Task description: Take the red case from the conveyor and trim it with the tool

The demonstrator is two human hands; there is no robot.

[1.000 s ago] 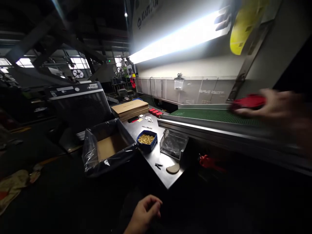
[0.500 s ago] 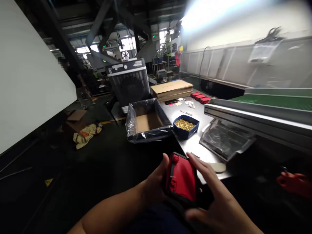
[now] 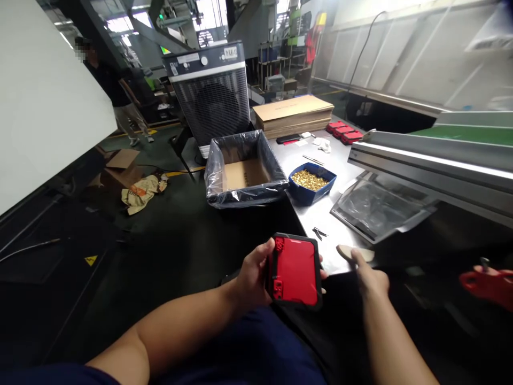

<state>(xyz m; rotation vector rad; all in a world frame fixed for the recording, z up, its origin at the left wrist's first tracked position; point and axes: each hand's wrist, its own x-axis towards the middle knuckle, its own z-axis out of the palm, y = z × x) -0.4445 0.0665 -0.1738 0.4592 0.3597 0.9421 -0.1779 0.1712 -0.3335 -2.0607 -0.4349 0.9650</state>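
Note:
My left hand (image 3: 251, 272) grips a flat red part with a black rim (image 3: 294, 270), holding it face up over my lap. My right hand (image 3: 371, 278) is off the part and reaches to the steel table's near edge, fingertips on a small tan disc (image 3: 348, 251); its fingers are partly hidden. A blue tray of small brass pieces (image 3: 311, 182) stands further back on the table. Two small dark clips (image 3: 319, 233) lie just beyond the red part.
A cardboard box lined with clear plastic (image 3: 244, 171) stands left of the steel table (image 3: 320, 214). A clear plastic tray (image 3: 379, 206) sits under the green conveyor (image 3: 460, 136). Flat cartons (image 3: 294, 112), more red parts (image 3: 344, 132), a fan unit (image 3: 210, 91); a person (image 3: 114, 91) stands far back.
My right hand lifted the red part off the conveyor and brought it down to my lap. My left hand took it; my right hand then let go and moved to the tan disc.

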